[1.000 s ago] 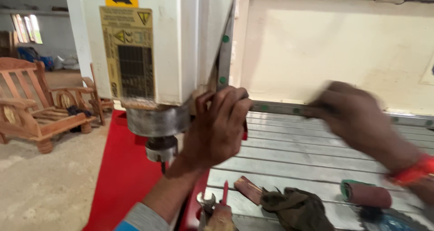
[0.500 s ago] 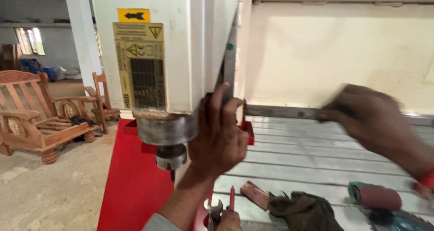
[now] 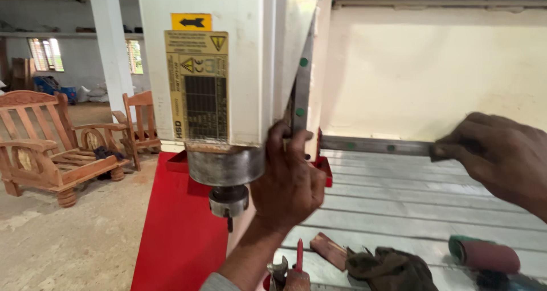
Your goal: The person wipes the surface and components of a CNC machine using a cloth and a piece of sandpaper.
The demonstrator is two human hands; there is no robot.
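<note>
Behind the machine we see a workshop with wooden chairs on a dusty floor; since the earlier frame our view has steadied and drawn closer; our left hand stays raised, fingers curled around the upright arm of a metal square against the white spindle housing; our right hand has shifted rightward, fingers closed on the square's flat arm lying over the ribbed table; a sandpaper roll and dark cloth lie near.
</note>
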